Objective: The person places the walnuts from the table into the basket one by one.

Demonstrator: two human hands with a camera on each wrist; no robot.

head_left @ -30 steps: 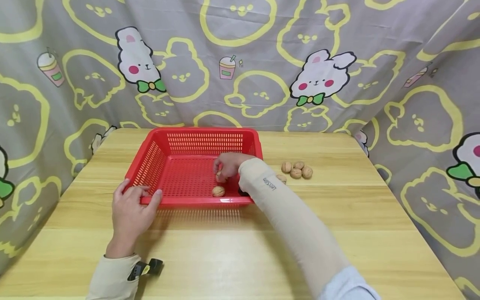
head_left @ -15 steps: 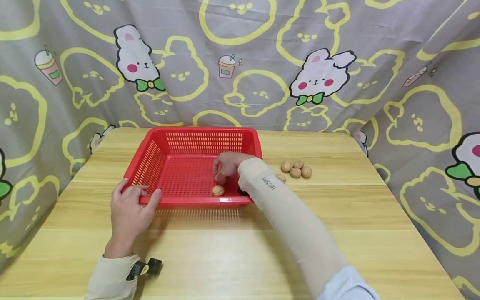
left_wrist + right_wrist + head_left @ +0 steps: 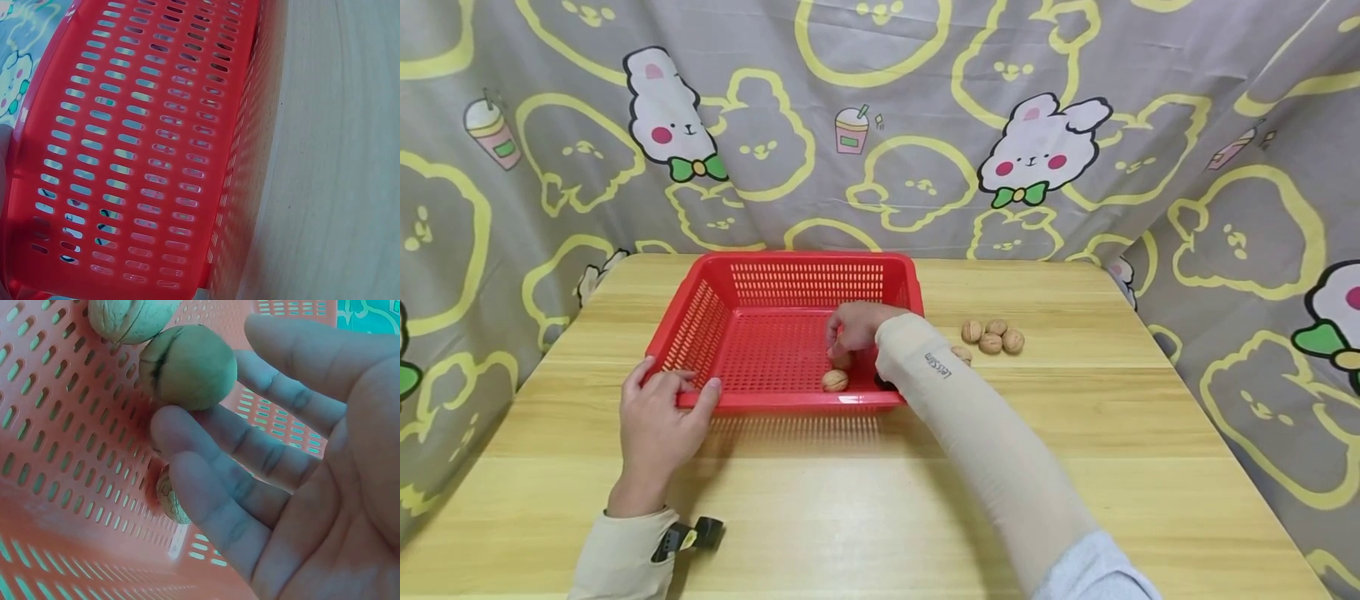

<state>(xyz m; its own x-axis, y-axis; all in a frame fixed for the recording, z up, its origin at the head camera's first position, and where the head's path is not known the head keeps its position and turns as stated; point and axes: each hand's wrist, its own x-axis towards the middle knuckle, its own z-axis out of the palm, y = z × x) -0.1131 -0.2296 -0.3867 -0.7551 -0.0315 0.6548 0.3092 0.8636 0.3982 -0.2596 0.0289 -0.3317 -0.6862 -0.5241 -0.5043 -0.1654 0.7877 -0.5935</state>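
Observation:
A red plastic basket [image 3: 790, 400] with slotted walls stands on the table. At its front left corner my left hand [image 3: 662, 417] grips the rim, thumb over the front edge. Inside the basket, my right hand [image 3: 859, 325] reaches down near the front right. In the right wrist view its fingers are loosely bent and the thumb stands apart from a walnut [image 3: 194, 369] at the fingertips. Another walnut [image 3: 128, 319] lies against that one, and a third walnut [image 3: 169, 500] is partly hidden behind the fingers. The left wrist view shows mostly the basket's slotted outer wall [image 3: 125, 156].
Several walnuts [image 3: 991, 342] lie grouped on the wooden table [image 3: 1075, 417] to the right of the basket. A nearer walnut [image 3: 961, 355] is partly covered by the right sleeve [image 3: 977, 425]. A patterned curtain [image 3: 917, 108] hangs behind the table and at its sides.
The walnut at my right fingertips has come down beside the walnut at the front of the basket, and the fingers have loosened from it. My left hand stays on the rim.

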